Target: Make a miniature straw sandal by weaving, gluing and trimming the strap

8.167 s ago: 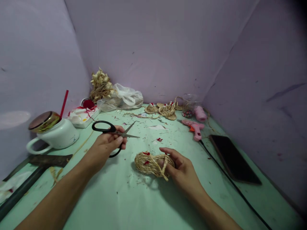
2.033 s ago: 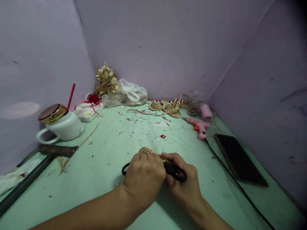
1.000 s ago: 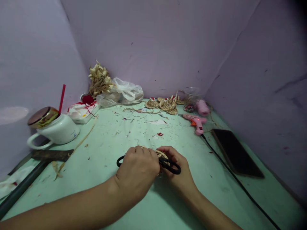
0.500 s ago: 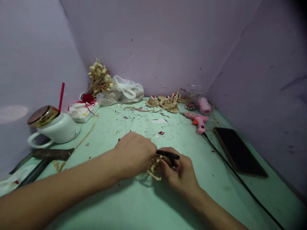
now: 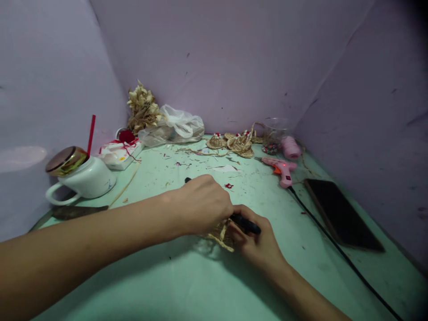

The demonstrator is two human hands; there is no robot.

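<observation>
Near the middle of the green tabletop, my left hand (image 5: 207, 205) is closed, knuckles up, around what seems to be a black rod-like tool (image 5: 248, 224). One dark end sticks out toward my right hand, and a small black tip shows beyond my left knuckles; the middle is hidden. My right hand (image 5: 259, 240) has its fingers curled on a small woven straw piece (image 5: 220, 236), with the tool's dark end lying across those fingers. A pale straw strand hangs from the piece. My left hand covers much of the straw piece.
A pink glue gun (image 5: 284, 171) with a black cord and a dark phone (image 5: 343, 214) lie at right. Woven straw hats (image 5: 240, 145) and a pink thread spool (image 5: 290, 148) sit behind. At left are a white mug (image 5: 87, 178), a plastic bag (image 5: 180, 127) and dried flowers (image 5: 142, 109).
Both hands have shifted slightly right in view with the straw piece. The tool's dark end now tilts further down to the right. The whole scene has also moved a little rightward.
</observation>
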